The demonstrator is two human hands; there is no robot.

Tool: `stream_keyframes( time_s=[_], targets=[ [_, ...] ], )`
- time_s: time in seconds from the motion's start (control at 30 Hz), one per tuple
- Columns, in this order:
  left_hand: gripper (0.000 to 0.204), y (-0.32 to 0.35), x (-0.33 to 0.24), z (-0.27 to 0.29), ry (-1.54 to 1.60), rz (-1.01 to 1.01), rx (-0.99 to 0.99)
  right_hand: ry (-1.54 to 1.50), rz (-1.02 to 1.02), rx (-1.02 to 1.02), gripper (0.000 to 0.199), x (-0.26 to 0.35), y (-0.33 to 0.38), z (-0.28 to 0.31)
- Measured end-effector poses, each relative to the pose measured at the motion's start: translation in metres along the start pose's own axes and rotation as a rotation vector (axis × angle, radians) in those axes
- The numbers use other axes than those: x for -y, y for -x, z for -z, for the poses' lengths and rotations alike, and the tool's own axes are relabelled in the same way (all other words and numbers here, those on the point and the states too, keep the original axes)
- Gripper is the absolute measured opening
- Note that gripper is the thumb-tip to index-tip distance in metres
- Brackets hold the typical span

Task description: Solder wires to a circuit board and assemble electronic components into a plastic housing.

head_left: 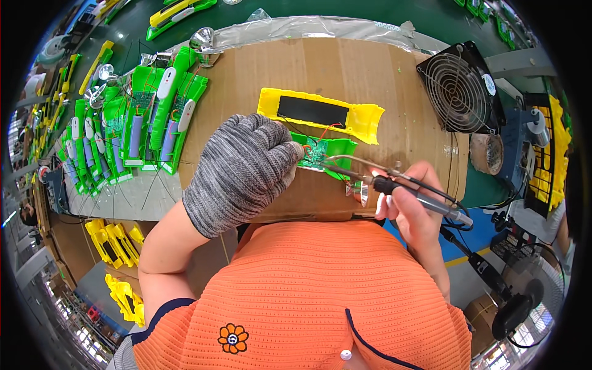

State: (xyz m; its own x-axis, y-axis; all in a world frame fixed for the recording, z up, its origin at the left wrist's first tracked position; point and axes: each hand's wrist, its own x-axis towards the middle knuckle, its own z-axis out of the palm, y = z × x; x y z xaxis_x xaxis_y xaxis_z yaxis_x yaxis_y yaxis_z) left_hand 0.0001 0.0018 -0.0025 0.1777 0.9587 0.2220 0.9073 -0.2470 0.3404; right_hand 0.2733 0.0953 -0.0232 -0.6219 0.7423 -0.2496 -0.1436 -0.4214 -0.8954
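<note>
My left hand (242, 169), in a grey striped fingerless glove, is closed with its fingertips at the left end of a green circuit board (316, 152). What those fingers pinch is hidden; thin red wires show right beside them. The board sits in a green plastic housing half (343, 148) on the cardboard. My bare right hand (412, 206) grips a soldering iron (425, 200) with a thin feed tube along it, its tip pointing at the board. Just beyond lies a yellow housing half (367, 120) with a black panel, joined by wires. A shiny reflector cup (362, 193) rests below the housing.
Cardboard (240, 80) covers the worktop. At left stand several green housings (145, 117) with boards, batteries and loose wires. A black fan (459, 89) stands at the far right, near a tape-like roll (486, 153) and a blue-grey device (517, 151). Yellow shells (111, 242) lie lower left.
</note>
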Motion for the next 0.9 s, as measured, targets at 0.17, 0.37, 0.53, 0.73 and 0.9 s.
stream_keyframes(
  time_s=[0.17, 0.37, 0.53, 0.73, 0.9],
  targets=[
    [0.017, 0.001, -0.001, 0.004, -0.007, 0.020, 0.046, -0.042, 0.190, -0.092, 0.016, -0.002, -0.017, 0.019],
    [0.021, -0.023, 0.004, 0.028, -0.090, 0.096, 0.016, -0.161, 0.219, -0.146, 0.014, -0.004, -0.029, 0.022],
    [0.049, -0.051, 0.036, 0.012, -0.280, -0.013, 0.244, -0.256, 0.250, -0.152, 0.010, -0.007, -0.027, 0.025],
    [0.062, -0.025, 0.001, 0.036, -0.235, -0.013, 0.398, -0.324, 0.255, -0.204, 0.016, -0.013, -0.020, 0.034],
    [0.071, -0.016, 0.013, 0.005, -0.148, 0.056, 0.338, -0.344, 0.261, -0.205, 0.014, -0.011, -0.025, 0.036]
  ],
)
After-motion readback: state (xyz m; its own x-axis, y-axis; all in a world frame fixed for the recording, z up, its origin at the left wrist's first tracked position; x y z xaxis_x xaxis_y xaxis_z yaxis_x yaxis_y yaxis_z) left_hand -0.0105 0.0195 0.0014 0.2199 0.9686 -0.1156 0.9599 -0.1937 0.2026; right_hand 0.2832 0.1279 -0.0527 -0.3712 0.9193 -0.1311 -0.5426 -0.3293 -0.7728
